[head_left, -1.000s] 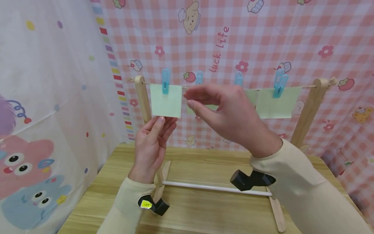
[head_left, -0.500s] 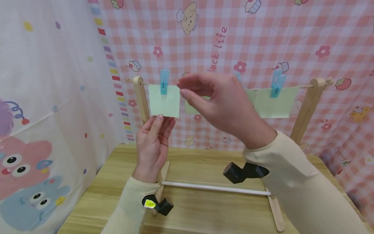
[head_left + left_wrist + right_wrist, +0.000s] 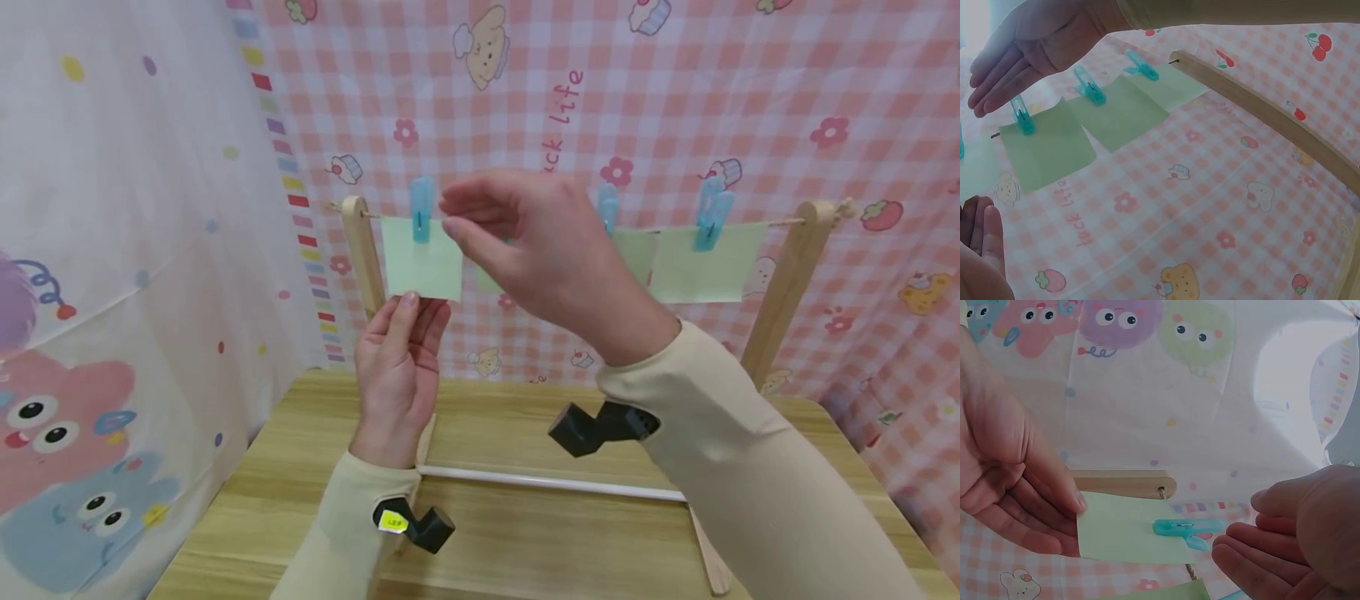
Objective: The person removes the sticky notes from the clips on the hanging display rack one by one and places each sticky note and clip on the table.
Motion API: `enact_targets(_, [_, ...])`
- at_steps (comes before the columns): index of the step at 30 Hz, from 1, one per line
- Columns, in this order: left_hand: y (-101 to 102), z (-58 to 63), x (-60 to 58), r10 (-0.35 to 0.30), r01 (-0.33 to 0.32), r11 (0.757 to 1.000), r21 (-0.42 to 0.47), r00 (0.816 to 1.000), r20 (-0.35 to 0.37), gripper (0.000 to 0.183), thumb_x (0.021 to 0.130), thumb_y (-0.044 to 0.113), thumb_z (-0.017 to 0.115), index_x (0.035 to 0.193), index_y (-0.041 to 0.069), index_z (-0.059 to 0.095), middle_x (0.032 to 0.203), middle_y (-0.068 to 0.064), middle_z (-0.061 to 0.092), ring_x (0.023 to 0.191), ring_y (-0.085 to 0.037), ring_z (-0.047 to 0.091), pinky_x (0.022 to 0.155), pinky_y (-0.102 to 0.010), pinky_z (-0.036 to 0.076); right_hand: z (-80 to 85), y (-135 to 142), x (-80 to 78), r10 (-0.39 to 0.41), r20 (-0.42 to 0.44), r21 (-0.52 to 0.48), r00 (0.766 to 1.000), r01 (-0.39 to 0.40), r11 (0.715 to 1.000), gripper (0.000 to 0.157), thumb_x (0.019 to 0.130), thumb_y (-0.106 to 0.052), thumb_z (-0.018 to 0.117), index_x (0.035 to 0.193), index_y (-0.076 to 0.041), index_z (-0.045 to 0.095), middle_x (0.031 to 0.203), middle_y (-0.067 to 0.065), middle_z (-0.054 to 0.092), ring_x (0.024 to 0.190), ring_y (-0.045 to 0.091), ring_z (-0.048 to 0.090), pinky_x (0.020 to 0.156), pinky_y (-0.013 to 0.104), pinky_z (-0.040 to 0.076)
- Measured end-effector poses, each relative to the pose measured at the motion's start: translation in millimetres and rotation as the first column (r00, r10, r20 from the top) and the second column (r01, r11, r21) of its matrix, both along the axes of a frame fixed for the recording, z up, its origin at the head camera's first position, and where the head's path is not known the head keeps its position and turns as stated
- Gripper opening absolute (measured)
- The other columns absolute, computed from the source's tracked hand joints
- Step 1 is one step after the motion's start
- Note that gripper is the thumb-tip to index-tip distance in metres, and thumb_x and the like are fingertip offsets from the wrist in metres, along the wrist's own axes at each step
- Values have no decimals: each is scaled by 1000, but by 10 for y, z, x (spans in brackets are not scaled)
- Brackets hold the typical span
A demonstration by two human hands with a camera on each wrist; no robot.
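At the left end of the rope, a pale green paper square point(image 3: 423, 271) hangs from a light blue clothes peg point(image 3: 422, 207). My left hand point(image 3: 397, 379) pinches its bottom edge, thumb in front and fingers behind, as the right wrist view also shows. Beside that peg, my right hand point(image 3: 543, 250) is raised with its fingers loosely bent and a gap between thumb and fingertips. Nothing is in it, and in the right wrist view its fingertips lie just short of the peg's handles. It partly hides the neighbouring square point(image 3: 491, 277) in the head view.
Further right hang more green squares point(image 3: 1119, 115) under blue pegs point(image 3: 1090, 87). The rope runs between two wooden posts point(image 3: 787, 292), joined low down by a white rod point(image 3: 555, 482). This frame stands on a wood-grain table point(image 3: 525, 550), before a pink checked cloth point(image 3: 660, 83).
My right hand has moved left and up, from beside the leftmost square to close to its peg. My left hand has kept its pinch on the bottom edge.
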State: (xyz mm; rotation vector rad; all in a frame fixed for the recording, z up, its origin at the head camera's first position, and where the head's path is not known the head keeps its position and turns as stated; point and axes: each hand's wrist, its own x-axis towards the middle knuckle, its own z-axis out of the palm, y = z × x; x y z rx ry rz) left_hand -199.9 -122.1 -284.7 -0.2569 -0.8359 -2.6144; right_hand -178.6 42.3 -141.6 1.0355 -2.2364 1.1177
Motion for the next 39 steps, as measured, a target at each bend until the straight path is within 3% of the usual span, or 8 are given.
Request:
enact_targets(10, [33, 10, -10, -35, 34, 998, 61, 999, 16, 27, 109, 2, 59, 91, 6, 79, 93, -9, 84, 87, -16, 82, 84, -28, 68, 6, -83, -68, -54, 73, -3, 996, 54, 999, 30, 105, -13, 72, 131, 0, 74, 129, 12, 79, 115, 19, 79, 97, 26, 64])
enact_targets(24, [40, -16, -25, -26, 26, 998, 61, 1000, 2, 31, 110, 3, 58, 88, 10, 79, 92, -6, 84, 87, -14, 82, 83, -26, 67, 77, -211, -80, -122, 89, 43, 989, 119, 992, 36, 107, -18, 69, 139, -1, 69, 138, 12, 75, 124, 19, 75, 103, 28, 62])
enact_targets(39, [50, -45, -46, -17, 16, 999, 50, 1000, 12, 32, 111, 4, 57, 88, 11, 77, 92, -5, 84, 87, -13, 82, 85, -26, 67, 139, -319, -145, -196, 167, 123, 966, 177, 977, 48, 109, -24, 67, 152, -6, 59, 156, 9, 63, 137, 18, 68, 109, 26, 58])
